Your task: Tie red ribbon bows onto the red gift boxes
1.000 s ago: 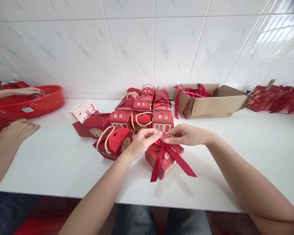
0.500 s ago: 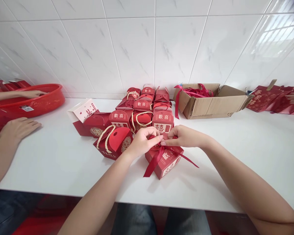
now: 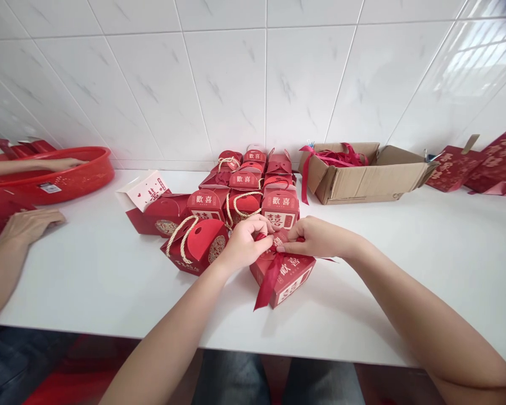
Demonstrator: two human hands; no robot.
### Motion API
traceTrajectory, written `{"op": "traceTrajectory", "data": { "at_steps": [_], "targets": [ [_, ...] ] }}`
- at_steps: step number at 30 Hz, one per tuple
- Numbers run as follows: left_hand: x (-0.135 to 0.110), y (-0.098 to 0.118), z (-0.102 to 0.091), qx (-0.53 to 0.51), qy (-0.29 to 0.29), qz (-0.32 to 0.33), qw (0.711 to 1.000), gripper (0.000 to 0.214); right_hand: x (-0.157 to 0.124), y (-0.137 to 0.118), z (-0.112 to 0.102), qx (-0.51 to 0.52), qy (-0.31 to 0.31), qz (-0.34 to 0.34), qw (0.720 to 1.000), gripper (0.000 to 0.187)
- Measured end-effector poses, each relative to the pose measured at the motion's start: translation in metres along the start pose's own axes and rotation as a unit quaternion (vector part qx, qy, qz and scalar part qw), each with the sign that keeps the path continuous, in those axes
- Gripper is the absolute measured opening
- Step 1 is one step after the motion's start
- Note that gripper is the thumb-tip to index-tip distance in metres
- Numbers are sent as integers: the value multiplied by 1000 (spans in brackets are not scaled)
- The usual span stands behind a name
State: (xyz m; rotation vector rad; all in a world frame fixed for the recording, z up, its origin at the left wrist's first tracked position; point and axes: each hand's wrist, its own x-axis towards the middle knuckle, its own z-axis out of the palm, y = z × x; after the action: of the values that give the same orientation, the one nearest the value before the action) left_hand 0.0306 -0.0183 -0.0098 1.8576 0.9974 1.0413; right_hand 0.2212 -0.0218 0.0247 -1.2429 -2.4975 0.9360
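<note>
A small red gift box [image 3: 293, 274] with gold and white characters stands at an angle on the white table, in front of me. Dark red satin ribbon [image 3: 269, 281] runs over its top, one tail hanging down the front and another poking out past my right hand. My left hand [image 3: 252, 241] is closed in a pinch on the ribbon at the box's left top. On the other side, my right hand [image 3: 310, 237] pinches the ribbon near the knot, thumb pointing left. Beside my left hand sits a red box with rope handles [image 3: 198, 244].
Several red boxes [image 3: 244, 180] stand in rows by the tiled wall. A cardboard box [image 3: 362, 183] of ribbon is behind on the right, with red paper bags [image 3: 451, 169] beyond. At left, another person's hand [image 3: 29, 225] rests near a red basin [image 3: 76, 180]; their other arm reaches into it.
The ribbon's right tail has swung up and back behind my right hand; the front tail shifted slightly right. My hands barely moved. At far right, a red bag now stands higher.
</note>
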Motion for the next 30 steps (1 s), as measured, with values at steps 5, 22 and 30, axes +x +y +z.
{"op": "traceTrajectory", "data": {
  "at_steps": [5,22,30],
  "targets": [
    [-1,3,0,-54,8,-16,998,36,-1,2,-3,39,-9,11,999,48],
    [-2,4,-6,-223,-24,-53,973,34,3,8,-13,269,8,-13,963,44],
    [-2,8,-5,-169,-17,-47,984,31,8,4,4,223,73,-150,960,46]
  ]
}}
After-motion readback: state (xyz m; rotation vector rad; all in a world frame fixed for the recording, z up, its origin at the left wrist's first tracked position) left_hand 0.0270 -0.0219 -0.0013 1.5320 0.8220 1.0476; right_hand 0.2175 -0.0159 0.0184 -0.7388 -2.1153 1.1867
